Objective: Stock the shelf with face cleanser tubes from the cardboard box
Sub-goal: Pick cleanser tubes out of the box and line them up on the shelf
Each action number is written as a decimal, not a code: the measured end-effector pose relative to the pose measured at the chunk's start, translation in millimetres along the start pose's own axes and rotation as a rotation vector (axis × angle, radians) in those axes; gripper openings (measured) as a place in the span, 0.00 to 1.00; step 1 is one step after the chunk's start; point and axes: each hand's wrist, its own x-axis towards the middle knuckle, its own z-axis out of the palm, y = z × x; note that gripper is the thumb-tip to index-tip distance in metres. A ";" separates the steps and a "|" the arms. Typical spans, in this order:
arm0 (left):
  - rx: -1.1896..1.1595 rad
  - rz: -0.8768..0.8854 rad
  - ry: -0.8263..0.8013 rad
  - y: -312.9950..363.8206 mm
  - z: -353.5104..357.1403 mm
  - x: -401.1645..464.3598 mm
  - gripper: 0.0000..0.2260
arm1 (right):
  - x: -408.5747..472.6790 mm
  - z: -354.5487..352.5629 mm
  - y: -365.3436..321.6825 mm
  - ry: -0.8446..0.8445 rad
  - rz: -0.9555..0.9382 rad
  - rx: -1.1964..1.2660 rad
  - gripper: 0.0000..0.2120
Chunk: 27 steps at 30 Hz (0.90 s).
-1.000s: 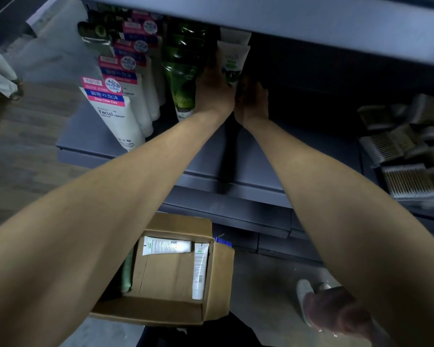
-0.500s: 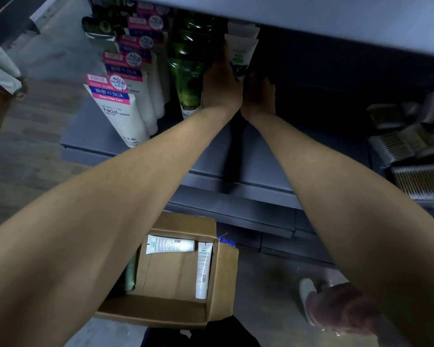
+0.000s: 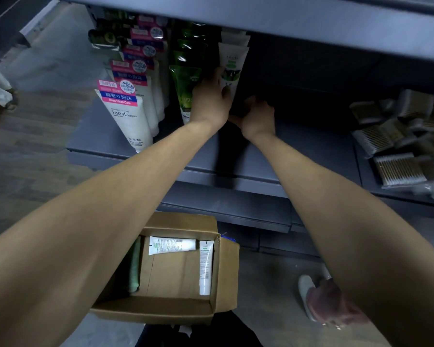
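At twelve o'clock, the left hand (image 3: 211, 98) grasps a white cleanser tube (image 3: 232, 68) standing on the shelf (image 3: 298, 151); the right hand (image 3: 257, 116) curls at its base, grip unclear. At six o'clock, the cardboard box (image 3: 226, 271) holds two white tubes (image 3: 172, 245).

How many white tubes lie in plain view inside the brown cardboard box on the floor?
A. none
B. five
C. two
C: the brown cardboard box shows one white tube lying crosswise and a second white tube lying lengthwise along its right wall.
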 end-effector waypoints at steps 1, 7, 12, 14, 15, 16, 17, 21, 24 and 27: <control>0.005 0.007 -0.021 2.5 -5.2 -3.4 0.22 | -5.1 -1.5 -1.3 0.000 0.003 -0.008 0.26; -0.035 0.072 -0.066 8.6 -40.9 -28.7 0.17 | -46.3 5.6 -9.7 0.038 0.042 0.006 0.27; -0.047 0.116 -0.086 -11.2 -77.1 -54.8 0.16 | -94.0 22.4 -25.8 0.075 0.075 0.058 0.26; -0.049 0.138 -0.114 -24.6 -89.4 -66.7 0.16 | -112.2 31.5 -32.8 0.086 0.069 0.063 0.24; -0.048 0.148 -0.131 -31.4 -95.0 -73.4 0.16 | -121.1 36.4 -35.8 0.090 0.069 0.068 0.23; -0.047 0.158 -0.151 -38.3 -100.3 -80.5 0.16 | -129.5 41.6 -39.3 0.097 0.074 0.070 0.22; -0.044 0.166 -0.173 -44.3 -105.7 -88.1 0.16 | -138.1 46.6 -42.5 0.107 0.082 0.071 0.21; -0.045 0.179 -0.234 -63.8 -126.1 -112.9 0.15 | -168.9 65.5 -55.8 0.119 0.111 0.078 0.19; -0.016 0.188 -0.250 -77.7 -140.8 -127.8 0.15 | -192.1 80.2 -62.5 0.117 0.112 0.089 0.18; -0.015 0.180 -0.248 -92.2 -151.7 -141.3 0.13 | -216.8 95.2 -64.6 0.093 0.144 0.099 0.18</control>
